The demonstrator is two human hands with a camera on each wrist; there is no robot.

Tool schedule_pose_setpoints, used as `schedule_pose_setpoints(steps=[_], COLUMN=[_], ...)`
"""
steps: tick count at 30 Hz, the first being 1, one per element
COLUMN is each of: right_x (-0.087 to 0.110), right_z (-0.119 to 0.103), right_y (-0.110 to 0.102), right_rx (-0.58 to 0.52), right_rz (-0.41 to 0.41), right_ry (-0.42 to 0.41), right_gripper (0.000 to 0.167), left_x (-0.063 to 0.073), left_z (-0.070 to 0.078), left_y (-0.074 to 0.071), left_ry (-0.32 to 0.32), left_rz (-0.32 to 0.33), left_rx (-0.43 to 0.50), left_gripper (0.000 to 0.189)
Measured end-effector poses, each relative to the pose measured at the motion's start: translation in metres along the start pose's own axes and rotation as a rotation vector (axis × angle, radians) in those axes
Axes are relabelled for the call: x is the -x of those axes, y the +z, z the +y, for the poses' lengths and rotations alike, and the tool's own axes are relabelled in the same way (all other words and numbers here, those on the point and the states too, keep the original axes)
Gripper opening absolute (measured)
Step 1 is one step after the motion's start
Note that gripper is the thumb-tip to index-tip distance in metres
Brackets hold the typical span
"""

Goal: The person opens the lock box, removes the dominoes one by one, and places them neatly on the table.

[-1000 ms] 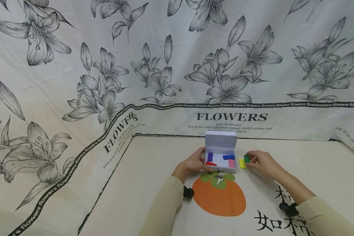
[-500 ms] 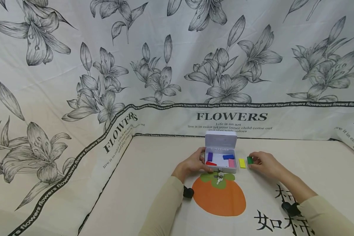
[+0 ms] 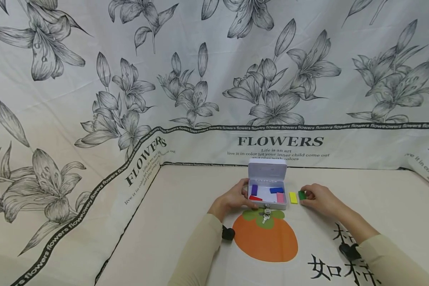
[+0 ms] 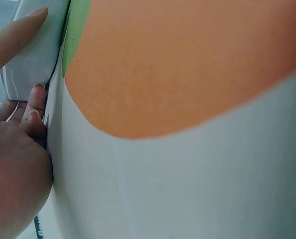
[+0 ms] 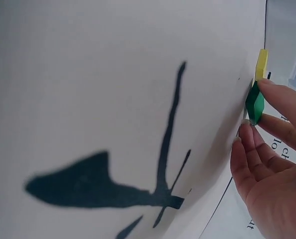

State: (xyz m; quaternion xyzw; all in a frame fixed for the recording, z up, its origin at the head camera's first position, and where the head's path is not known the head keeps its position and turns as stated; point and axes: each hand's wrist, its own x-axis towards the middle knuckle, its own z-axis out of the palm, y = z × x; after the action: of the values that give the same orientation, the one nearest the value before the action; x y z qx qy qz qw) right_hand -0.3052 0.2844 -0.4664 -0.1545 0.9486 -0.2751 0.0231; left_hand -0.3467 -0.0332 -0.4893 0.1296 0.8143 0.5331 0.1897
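Observation:
A small white metal box (image 3: 268, 206) stands on the table with its lid (image 3: 267, 170) raised. Purple (image 3: 254, 190), blue (image 3: 277, 190), red (image 3: 256, 198) and pink (image 3: 280, 197) blocks lie inside it. My left hand (image 3: 234, 197) grips the box's left end, thumb along the front wall (image 4: 36, 55) and fingers at the side. To the right of the box, a yellow block (image 3: 293, 198) lies flat. Beside it, my right hand (image 3: 319, 200) pinches a green block (image 5: 255, 103) between thumb and fingers, close to the tabletop.
Keys (image 3: 266, 216) hang from the lock on the box's front. The pale tablecloth (image 3: 186, 190) bears a printed orange persimmon (image 3: 266, 240) and black characters (image 3: 325, 267). A flower-print curtain (image 3: 193, 147) rises behind and to the left.
The green block, first overlapping the yellow block's right edge, has moved right and lower with my right hand, then slightly back left. My left hand and the box stay in place.

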Motion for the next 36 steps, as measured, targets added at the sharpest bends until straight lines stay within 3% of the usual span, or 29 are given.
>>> schedule_pose_setpoints(steps=[27, 36], right_x=[0.0004, 0.0032], right_z=[0.0018, -0.0021], right_y=[0.0016, -0.0009], right_rx=[0.013, 0.006], right_rz=[-0.016, -0.031], right_ry=[-0.009, 0.017], right_gripper=[0.043, 0.056], left_x=[0.0001, -0.0001], left_z=[-0.0001, -0.0006], left_y=[-0.0002, -0.0014], left_ry=[0.002, 0.000], left_rz=[-0.007, 0.001], left_rx=[-0.004, -0.001], left_gripper=[0.095, 0.098])
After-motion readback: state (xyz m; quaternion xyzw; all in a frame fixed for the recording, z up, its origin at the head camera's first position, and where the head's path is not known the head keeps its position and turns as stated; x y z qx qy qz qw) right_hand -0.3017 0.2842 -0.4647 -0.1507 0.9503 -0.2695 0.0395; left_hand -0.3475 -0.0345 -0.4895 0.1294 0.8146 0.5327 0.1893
